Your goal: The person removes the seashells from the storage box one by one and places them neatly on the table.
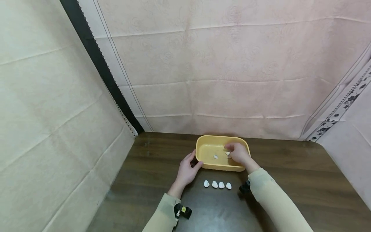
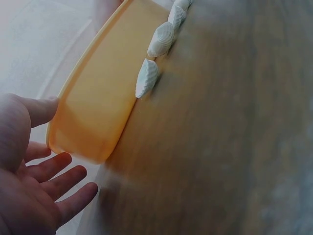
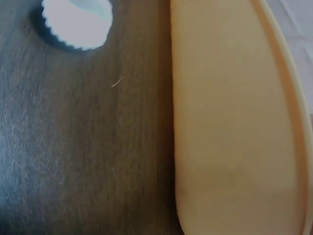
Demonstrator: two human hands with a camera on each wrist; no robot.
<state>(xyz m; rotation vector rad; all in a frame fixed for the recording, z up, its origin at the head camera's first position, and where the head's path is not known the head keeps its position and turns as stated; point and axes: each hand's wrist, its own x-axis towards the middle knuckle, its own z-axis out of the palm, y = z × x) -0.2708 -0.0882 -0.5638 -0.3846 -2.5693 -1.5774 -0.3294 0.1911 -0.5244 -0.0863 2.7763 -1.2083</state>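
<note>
A yellow rectangular plastic basin (image 1: pixel 223 167) stands on the table with a few small white seashells inside, one shell (image 1: pixel 215 157) towards its middle. My left hand (image 1: pixel 186 170) touches the basin's left end, thumb at the near corner; in the left wrist view its other fingers are loosely spread by the yellow wall (image 2: pixel 93 107). Over the basin's right half, my right hand (image 1: pixel 240 154) reaches in, finger and thumb parted beside two more shells (image 1: pixel 227 153). The right wrist view shows the basin's outer side (image 3: pixel 230 117), with the right hand out of sight.
Several white ribbed shells (image 1: pixel 214 184) lie in a row on the brown wooden table (image 1: pixel 156 161), in front of the basin. Pale cloth (image 1: pixel 217 96) hangs behind the table and at both sides. A black wrist camera (image 1: pixel 182 211) sits on the left sleeve.
</note>
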